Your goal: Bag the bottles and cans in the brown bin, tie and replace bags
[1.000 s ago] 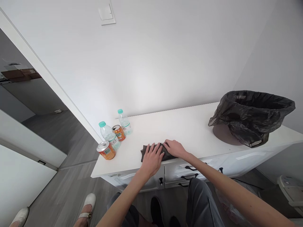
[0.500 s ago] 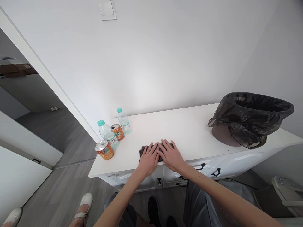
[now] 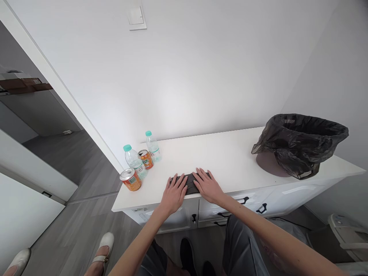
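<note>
A dark grey, flat folded piece [image 3: 192, 184], like a folded plastic bag or cloth, lies along the front edge of the white cabinet top [image 3: 207, 153]. My left hand [image 3: 174, 193] rests flat on its left part, fingers stretched out. On the right part lies my right hand [image 3: 209, 186], palm down, fingers also straight. Between the two hands the middle of the folded piece shows; the ends are partly covered. Neither hand grasps anything.
Two clear bottles with teal caps [image 3: 135, 160] [image 3: 153, 146] and two orange cans [image 3: 130, 179] [image 3: 146, 159] stand at the left end. A bin lined with a black bag [image 3: 301, 147] stands at the right. Another person's shoes [image 3: 103, 245] show on the floor at lower left.
My hands have moved apart; before, their fingers met over the middle of the folded piece. More of it shows now. The view has shifted slightly.
</note>
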`<action>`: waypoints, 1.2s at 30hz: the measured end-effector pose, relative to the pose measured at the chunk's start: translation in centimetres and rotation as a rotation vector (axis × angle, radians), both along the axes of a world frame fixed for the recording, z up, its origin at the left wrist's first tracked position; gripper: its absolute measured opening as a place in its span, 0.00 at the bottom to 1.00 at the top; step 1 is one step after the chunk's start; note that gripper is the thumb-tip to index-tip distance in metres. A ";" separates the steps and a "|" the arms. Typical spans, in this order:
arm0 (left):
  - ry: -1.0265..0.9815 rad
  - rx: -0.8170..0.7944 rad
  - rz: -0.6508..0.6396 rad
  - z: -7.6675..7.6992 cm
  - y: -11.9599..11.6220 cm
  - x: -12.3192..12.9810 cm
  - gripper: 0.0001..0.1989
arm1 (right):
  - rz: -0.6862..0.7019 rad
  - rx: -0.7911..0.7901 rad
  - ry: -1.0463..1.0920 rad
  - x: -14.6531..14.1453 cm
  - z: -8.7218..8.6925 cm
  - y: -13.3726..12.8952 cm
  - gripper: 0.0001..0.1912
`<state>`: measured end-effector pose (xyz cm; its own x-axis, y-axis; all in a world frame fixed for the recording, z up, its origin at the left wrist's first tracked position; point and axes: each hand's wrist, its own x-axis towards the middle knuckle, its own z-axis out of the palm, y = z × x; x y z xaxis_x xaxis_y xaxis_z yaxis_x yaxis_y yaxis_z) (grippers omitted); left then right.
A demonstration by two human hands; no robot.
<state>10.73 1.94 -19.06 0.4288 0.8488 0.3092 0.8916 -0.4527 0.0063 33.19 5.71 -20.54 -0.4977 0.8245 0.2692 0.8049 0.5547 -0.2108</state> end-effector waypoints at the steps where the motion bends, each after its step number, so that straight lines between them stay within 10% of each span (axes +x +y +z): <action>1: 0.003 -0.005 0.008 0.0 -0.2 -0.3 0.27 | 0.001 -0.002 -0.005 0.0 -0.1 0.0 0.31; 15: -0.001 0.064 0.074 -0.6 -1.3 -2.3 0.30 | -0.077 0.166 0.024 -1.5 0.5 -3.6 0.32; 36: -0.277 0.013 0.254 -0.5 2.7 -5.1 0.36 | -0.062 -0.248 -0.039 -2.8 2.0 -3.5 0.39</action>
